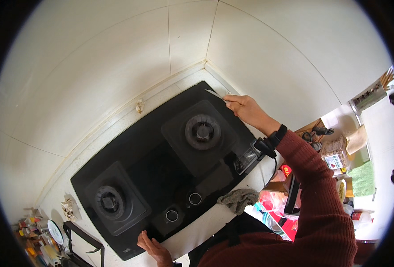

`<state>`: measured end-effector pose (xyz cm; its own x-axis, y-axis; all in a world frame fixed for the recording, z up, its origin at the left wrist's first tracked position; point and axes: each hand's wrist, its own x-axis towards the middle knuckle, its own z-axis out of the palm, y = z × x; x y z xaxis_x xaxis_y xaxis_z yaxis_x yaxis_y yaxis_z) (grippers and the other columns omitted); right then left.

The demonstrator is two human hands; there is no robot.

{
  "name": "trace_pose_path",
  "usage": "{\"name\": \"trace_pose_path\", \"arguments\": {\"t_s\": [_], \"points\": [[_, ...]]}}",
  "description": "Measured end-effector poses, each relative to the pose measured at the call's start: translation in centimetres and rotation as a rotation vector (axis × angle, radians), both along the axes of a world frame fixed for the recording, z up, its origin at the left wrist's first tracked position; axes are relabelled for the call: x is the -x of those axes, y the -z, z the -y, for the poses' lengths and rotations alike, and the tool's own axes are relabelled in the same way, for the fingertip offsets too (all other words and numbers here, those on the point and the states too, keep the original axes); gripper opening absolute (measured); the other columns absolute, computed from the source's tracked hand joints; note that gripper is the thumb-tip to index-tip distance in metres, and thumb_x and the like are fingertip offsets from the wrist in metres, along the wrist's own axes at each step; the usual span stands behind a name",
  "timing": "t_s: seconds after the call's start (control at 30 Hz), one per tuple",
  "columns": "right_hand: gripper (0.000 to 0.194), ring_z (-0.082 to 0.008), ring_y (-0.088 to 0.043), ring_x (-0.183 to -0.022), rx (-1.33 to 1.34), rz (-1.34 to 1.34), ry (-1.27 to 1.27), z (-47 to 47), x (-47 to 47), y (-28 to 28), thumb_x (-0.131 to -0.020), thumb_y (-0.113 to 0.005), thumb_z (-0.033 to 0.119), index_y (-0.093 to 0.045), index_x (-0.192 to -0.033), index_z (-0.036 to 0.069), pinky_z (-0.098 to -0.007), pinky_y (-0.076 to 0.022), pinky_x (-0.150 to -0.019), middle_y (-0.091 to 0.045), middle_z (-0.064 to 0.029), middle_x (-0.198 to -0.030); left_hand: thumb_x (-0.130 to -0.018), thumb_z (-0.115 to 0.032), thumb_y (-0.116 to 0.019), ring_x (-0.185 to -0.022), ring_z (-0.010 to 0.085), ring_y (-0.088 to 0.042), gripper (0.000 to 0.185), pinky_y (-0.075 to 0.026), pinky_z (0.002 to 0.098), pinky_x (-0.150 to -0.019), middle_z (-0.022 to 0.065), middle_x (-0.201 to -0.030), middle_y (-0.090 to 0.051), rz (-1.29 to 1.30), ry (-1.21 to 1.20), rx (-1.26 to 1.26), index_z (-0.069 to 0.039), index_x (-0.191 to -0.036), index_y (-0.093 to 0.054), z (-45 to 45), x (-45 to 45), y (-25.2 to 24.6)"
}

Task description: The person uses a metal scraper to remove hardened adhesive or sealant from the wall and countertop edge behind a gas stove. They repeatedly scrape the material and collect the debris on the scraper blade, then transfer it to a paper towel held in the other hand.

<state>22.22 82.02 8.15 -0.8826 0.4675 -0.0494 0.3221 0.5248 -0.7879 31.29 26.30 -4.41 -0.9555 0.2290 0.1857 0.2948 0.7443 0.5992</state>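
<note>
A black glass gas hob (157, 160) with two burners and two round knobs lies before me. My right hand (247, 108) is at its far right corner, closed around the handle end of a thin pale blade (214, 93), which looks like a knife and lies along the hob's edge. My left hand (153, 248) rests at the hob's front left edge with its fingers nearly straight; nothing shows in it. A crumpled grey-brown cloth (239, 200) lies on the counter's front edge. The right burner (203, 132) and left burner (109, 202) carry no pan.
Crumpled whitish scraps lie behind the hob (140, 106) and left of it (68, 208). A black frame (83, 233) and jars stand at the lower left. Tiled walls meet behind the hob. At right are a metal chopstick holder (368, 95) and packaged food (333, 155).
</note>
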Motion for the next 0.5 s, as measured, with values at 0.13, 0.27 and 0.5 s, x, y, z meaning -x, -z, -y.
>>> {"name": "trace_pose_path", "arguments": {"t_s": [0.13, 0.27, 0.5], "points": [[0.037, -0.0406, -0.069, -0.110, -0.211, 0.013, -0.093, -2.9, 4.4, 2.5, -0.098, -0.059, 0.026, -0.070, -0.128, 0.008, -0.0398, -0.0523, -0.099, -0.070, -0.0227, -0.121, -0.104, -0.002, -0.041, -0.125, 0.0447, -0.046, 0.044, -0.037, 0.0549, -0.107, 0.0299, -0.138, -0.047, -0.025, -0.018, 0.064, 0.008, -0.147, -0.041, -0.3, -1.1, 1.5], [0.038, -0.0400, -0.070, -0.104, -0.303, 0.095, -0.047, -4.8, 7.7, 3.8, -0.097, -0.059, 0.029, -0.070, -0.129, 0.012, -0.0407, -0.0535, -0.094, -0.073, -0.0226, -0.111, -0.100, 0.002, -0.044, -0.127, 0.0459, -0.044, 0.048, -0.034, 0.0568, -0.108, 0.0307, -0.141, -0.044, -0.052, -0.047, 0.170, 0.009, -0.148, -0.039, -0.2, -1.2, 2.0], [0.035, -0.0343, -0.069, -0.084, -0.304, -0.047, -0.457, -0.2, 13.4, 3.3, -0.096, -0.061, 0.027, -0.072, -0.126, 0.013, -0.0404, -0.0536, -0.080, -0.074, -0.0168, -0.089, -0.093, 0.011, -0.048, -0.130, 0.0478, -0.042, 0.059, -0.032, 0.0606, -0.109, 0.0300, -0.144, -0.042, -0.027, -0.011, 0.329, 0.009, -0.150, -0.033, -0.9, -1.2, 1.3]]}}
